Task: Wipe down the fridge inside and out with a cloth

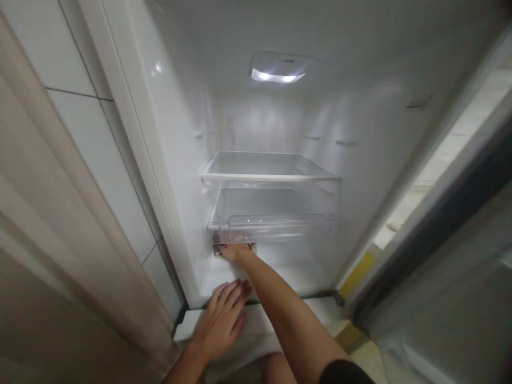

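Note:
My right hand [235, 252] reaches deep into an open refrigerator [176, 176], under the lower shelf. Its fingers are around a small clear-looking package [217, 246] with brownish contents at the back left of the refrigerator floor [280, 266]; the hand covers much of it, so its exact kind cannot be made out. Closer to me, my left hand [226, 314] lies with fingers stretched out on the front edge of the refrigerator floor, holding nothing.
An upper glass shelf [260, 164] and a lower shelf [264, 201] span the inside. A transparent drawer or flap front [276, 224] hangs above my right forearm. The lamp [278, 76] is lit. On the right stands the open door [452, 277]; tiled wall [100, 144] is at left.

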Tool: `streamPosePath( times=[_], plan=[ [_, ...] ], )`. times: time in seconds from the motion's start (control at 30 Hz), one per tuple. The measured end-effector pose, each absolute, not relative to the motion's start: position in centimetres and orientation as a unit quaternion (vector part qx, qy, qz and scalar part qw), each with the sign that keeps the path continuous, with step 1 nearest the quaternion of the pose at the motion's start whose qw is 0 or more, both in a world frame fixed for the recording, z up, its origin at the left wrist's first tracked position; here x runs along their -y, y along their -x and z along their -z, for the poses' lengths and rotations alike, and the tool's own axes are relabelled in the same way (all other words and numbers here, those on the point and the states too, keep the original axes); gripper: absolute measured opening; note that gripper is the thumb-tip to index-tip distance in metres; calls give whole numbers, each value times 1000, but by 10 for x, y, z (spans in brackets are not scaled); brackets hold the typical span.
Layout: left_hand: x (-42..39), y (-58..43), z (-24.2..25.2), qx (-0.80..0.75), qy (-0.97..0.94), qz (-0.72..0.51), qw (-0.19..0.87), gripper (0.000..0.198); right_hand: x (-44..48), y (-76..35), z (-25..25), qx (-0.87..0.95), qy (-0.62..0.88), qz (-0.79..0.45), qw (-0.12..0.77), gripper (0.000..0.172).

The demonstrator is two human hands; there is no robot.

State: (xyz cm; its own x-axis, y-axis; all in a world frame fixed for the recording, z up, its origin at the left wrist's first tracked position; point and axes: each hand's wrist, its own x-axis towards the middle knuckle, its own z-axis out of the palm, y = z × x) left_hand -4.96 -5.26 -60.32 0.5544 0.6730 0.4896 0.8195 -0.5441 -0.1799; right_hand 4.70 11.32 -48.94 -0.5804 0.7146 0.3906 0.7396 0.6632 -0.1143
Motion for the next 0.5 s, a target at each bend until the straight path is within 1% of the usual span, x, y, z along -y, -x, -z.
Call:
streamPosePath(
  times=[0.07, 0.17, 0.3, 0.4, 0.5],
  plan=[
    [54, 50, 605, 434, 856, 202, 197, 59, -98, -65, 503, 900, 410, -25, 145, 44],
    [57, 49, 608, 440, 847, 226, 194, 51, -73, -103, 521, 906, 403, -71, 108, 55],
    [58, 49, 610, 435, 846, 231, 203, 51, -53, -160, 531, 887, 437, -92, 116, 63],
    [57, 49, 610, 435, 845, 223, 218, 56, -58, -203, 531, 844, 516, -83, 122, 67],
    [54, 49, 609, 432, 846, 205, 237, 61, -77, -237, 530, 787, 600, -56, 133, 67]
  ],
)
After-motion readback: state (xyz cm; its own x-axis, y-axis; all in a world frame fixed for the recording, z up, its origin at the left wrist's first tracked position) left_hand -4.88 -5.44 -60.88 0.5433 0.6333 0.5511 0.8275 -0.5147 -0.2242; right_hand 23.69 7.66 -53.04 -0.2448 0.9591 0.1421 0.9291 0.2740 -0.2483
